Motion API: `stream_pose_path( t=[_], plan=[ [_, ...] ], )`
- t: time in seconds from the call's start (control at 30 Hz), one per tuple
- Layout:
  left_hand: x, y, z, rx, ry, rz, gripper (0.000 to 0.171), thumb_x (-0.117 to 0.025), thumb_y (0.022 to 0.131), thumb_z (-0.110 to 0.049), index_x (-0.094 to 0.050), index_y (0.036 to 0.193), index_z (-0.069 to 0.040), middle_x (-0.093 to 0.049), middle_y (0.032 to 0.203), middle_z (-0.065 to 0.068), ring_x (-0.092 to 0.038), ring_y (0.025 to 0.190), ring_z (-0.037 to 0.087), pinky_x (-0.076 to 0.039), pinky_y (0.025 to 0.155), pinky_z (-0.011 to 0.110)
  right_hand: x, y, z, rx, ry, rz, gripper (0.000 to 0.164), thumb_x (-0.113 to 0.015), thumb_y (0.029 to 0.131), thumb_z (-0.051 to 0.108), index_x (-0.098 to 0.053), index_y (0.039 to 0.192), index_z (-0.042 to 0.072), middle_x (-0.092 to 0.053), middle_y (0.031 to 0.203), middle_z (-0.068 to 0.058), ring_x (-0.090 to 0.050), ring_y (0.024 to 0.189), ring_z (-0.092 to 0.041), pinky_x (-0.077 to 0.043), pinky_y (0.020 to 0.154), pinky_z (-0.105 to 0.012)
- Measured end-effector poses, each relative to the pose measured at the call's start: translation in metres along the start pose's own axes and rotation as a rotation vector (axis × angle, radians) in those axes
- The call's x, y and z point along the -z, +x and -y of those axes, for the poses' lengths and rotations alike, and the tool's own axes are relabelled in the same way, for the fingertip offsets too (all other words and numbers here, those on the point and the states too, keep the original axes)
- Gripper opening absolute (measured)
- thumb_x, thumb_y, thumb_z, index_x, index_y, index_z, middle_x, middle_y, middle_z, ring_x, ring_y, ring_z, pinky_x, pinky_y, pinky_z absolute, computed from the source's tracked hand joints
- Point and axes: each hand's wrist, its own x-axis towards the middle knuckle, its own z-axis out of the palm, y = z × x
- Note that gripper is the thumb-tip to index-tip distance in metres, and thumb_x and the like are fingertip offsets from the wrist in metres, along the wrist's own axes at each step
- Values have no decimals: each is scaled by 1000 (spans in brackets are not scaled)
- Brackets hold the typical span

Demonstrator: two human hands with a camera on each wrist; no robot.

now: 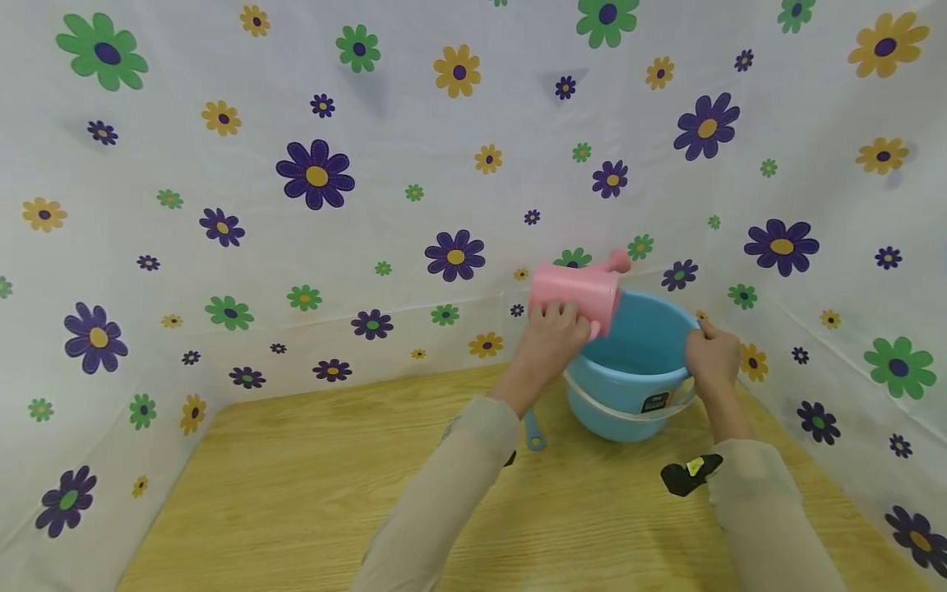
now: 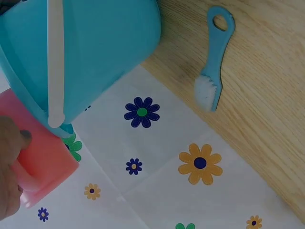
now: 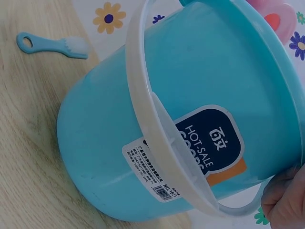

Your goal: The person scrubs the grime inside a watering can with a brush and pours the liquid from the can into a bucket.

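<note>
My left hand [image 1: 551,337] grips a pink watering can [image 1: 573,289], tipped on its side at the left rim of a light blue bucket [image 1: 614,421]. The can's open end faces the bucket, and its round sprinkler head points up and back. On the opposite side, my right hand [image 1: 712,358] holds the bucket's rim, thumb on top. The bucket leans slightly on the wooden table, its white carrying handle [image 3: 138,76] hanging down across the front. In the left wrist view, fingers curl at the can's handle, partly cut off by the frame edge.
A blue brush [image 2: 219,52] with white bristles lies on the wooden table [image 1: 311,485], left of the bucket. Flower-printed white sheeting [image 1: 399,197] rises behind the table and along both sides. A dark label [image 3: 212,138] is stuck on the bucket wall.
</note>
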Motion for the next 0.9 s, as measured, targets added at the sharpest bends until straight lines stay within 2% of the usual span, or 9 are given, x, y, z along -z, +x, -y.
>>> stream_pose_path(
  t=[0.07,0.17,0.23,0.3,0.4,0.57,0.7,0.8,0.9],
  plan=[
    [1,-2,1,16,-20,18,11,-60,93,-24,-63,102,-19,-55,96,3,-49,83,22,-45,71,32,0,0,1,2,-10,6,49,-30,94,18,-35,143,11,-35,148,-12,-42,125,-25,-47,81,-28],
    [1,-6,3,26,-16,37,12,-60,93,-23,-63,104,-20,-55,98,3,-48,85,22,-44,71,33,0,0,1,-6,-16,9,50,-30,94,19,-36,143,12,-35,148,-11,-44,117,-26,-41,64,-25],
    [0,-8,5,20,5,39,13,-59,94,-23,-63,106,-20,-55,98,2,-47,85,22,-43,71,33,0,0,0,-8,-19,9,50,-30,94,19,-35,143,12,-35,148,-11,-44,119,-27,-46,69,-27],
    [-2,-11,6,14,33,25,13,-58,95,-23,-63,106,-20,-55,98,2,-47,85,21,-43,70,32,1,0,-1,-11,-16,11,50,-29,95,19,-34,143,12,-34,149,-11,-43,124,-29,-50,85,-33],
    [-4,-15,8,17,56,-18,12,-58,95,-22,-65,105,-19,-55,95,2,-47,82,21,-42,68,31,0,0,-1,-10,-14,22,50,-28,95,20,-33,144,12,-33,149,-13,-37,132,-31,-38,106,-46],
    [-10,-18,8,-1,114,-115,13,-55,96,-24,-67,97,-20,-54,87,1,-47,75,19,-41,62,28,1,-1,-2,-15,-3,22,50,-29,95,20,-34,144,12,-34,149,-13,-38,131,-31,-38,107,-46],
    [-15,-20,5,-40,157,-174,25,-48,99,-33,-68,92,-19,-53,83,1,-46,72,18,-41,60,26,2,-2,-1,-23,9,21,50,-29,95,18,-34,144,10,-34,148,-14,-39,128,-29,-41,104,-43],
    [-17,-22,4,-33,155,-207,31,-46,100,-36,-68,89,-18,-52,81,1,-46,71,18,-41,60,26,2,-2,-1,-26,13,33,50,-29,95,18,-34,144,9,-34,149,-16,-36,132,-31,-40,105,-45],
    [-18,-25,5,-12,148,-224,26,-50,98,-31,-69,88,-17,-52,80,0,-46,71,18,-41,60,26,2,-2,0,-29,10,42,51,-29,95,19,-34,144,8,-33,149,-16,-32,135,-32,-37,107,-47]
  ],
)
